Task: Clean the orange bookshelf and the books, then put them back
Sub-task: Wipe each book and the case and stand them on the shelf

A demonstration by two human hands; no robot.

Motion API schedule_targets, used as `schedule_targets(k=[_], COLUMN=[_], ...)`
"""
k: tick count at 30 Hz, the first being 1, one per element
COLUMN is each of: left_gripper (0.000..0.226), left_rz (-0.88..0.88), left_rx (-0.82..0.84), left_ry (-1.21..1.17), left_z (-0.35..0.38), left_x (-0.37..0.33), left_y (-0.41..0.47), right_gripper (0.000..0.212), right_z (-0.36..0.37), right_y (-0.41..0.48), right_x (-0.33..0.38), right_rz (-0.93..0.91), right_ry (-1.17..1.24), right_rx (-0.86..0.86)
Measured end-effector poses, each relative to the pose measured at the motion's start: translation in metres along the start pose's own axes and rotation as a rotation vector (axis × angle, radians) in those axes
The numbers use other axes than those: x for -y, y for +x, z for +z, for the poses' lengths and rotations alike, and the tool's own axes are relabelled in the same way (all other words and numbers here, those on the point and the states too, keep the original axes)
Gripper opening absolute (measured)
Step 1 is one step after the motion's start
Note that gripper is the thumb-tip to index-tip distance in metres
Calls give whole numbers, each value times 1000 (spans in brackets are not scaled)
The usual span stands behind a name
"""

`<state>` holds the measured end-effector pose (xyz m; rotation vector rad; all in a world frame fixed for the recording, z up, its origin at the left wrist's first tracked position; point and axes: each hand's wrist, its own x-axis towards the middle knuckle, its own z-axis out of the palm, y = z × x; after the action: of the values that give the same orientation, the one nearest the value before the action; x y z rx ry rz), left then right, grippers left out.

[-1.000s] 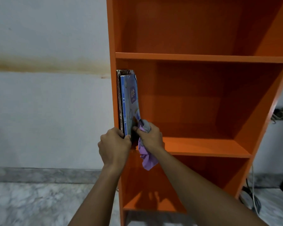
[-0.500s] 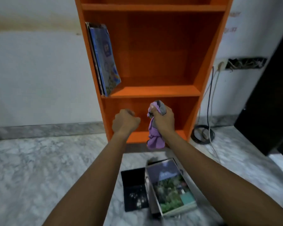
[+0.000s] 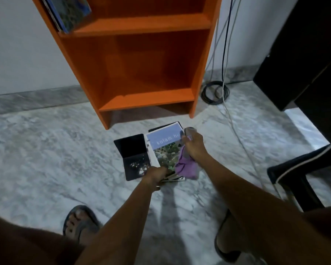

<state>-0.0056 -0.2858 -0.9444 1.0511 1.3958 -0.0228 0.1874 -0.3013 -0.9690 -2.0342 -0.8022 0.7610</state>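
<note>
The orange bookshelf (image 3: 139, 60) stands on the marble floor against the wall. A few blue books (image 3: 69, 12) lean at the left end of its upper shelf. On the floor in front lies a stack whose top book (image 3: 165, 148) has a lilac cover with a garden photo. A black book (image 3: 135, 155) lies beside it on the left. My left hand (image 3: 157, 175) grips the near edge of the top book. Over that book's right side, my right hand (image 3: 193, 146) is closed on a purple cloth (image 3: 186, 167).
Grey and black cables (image 3: 215, 90) hang down the wall and coil on the floor right of the shelf. Dark furniture (image 3: 302, 54) fills the right side, with a black chair (image 3: 302, 173) nearer. My sandalled feet (image 3: 78, 222) stand on the marble floor.
Both hands left the books on the shelf and dropped to the stack on the floor. My left hand, empty before, now holds the top book. The view tilted down.
</note>
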Motion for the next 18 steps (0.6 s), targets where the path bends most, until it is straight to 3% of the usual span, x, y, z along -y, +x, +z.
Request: schedule_targets(k=[1, 3, 5, 6, 10, 14, 18], left_gripper=[11, 7, 11, 14, 9, 40, 55], left_rz=[-36, -59, -41, -35, 12, 39, 129], left_rx=[23, 27, -4, -8, 80, 214, 181], left_ry=[-45, -130, -176, -183, -360, -646, -510], left_z=[4, 9, 12, 13, 15, 13, 8], left_x=[5, 5, 3, 1, -5, -10, -9], left_y=[5, 11, 22, 26, 33, 31, 28], right_gripper=[5, 41, 66, 69, 66, 57, 40], right_z=[3, 6, 6, 7, 9, 12, 28], right_y=[-12, -35, -51, -56, -49, -54, -62], right_x=[-10, -31, -41, -42, -41, -29, -20], right_rz=[-43, -69, -131, -173, -160, -49, -63], right_ry=[-141, -461, -816, -852, -672, -366, -224], right_rx=[37, 185, 156, 116, 93, 29, 123])
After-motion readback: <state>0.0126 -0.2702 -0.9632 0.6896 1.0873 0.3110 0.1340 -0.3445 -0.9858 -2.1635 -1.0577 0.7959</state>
